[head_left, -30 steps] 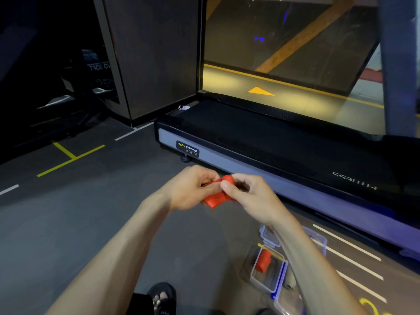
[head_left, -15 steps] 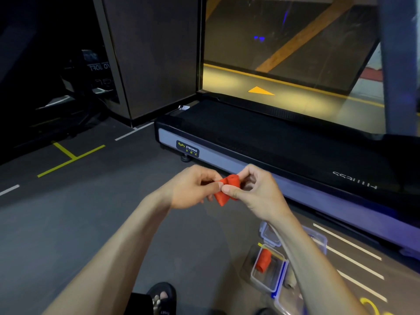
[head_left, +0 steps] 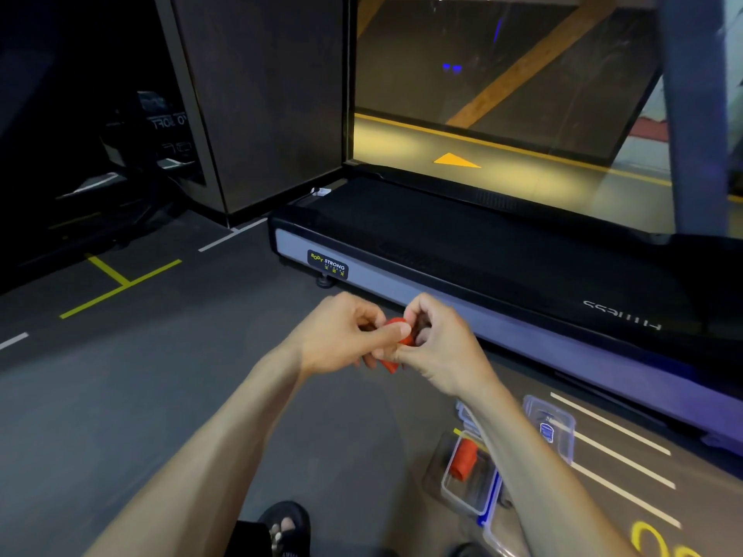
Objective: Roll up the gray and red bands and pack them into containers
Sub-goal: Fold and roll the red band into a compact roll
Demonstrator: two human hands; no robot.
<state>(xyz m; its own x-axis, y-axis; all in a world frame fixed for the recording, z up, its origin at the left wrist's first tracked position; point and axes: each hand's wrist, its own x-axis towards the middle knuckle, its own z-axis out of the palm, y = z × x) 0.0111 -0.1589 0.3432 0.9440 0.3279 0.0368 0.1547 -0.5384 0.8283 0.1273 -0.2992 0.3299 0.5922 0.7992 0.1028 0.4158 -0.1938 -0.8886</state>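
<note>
**Both hands on 1 red band, mid-air over gym floor**

Left hand (head_left: pixel 341 335) and right hand (head_left: pixel 436 343) meeting at chest-front, fingers curled, both pinching the same red band (head_left: pixel 396 343). Band mostly bunched/rolled betw. the fingertips; short red end poking out below the hands, rest hidden by fingers. Left thumb laid across the top of the roll. How tight the roll is: can't tell.

Below right, on the floor (head_left: pixel 120 396): cluster of clear plastic containers w/ blue clips, partly behind right forearm. Count: at least 3 visible, exact no. unclear. Open container (head_left: pixel 468 498) holding 1 rolled red band (head_left: pixel 463 462), lying tilted inside. Second container (head_left: pixel 551 430) w/ lid on, just beyond the forearm, small blue label on top. Third one (head_left: pixel 502 536) cut by the frame's bottom edge, contents not readable. No gray band identifiable.

Beyond the hands: 1 treadmill (head_left: pixel 482 251), black belt, gray side rail, "Body Strong" badge near its left end. Floor markings: yellow lines left, 3 white stripes right. 1 sandalled foot (head_left: pixel 283 524) at bottom centre.
</note>
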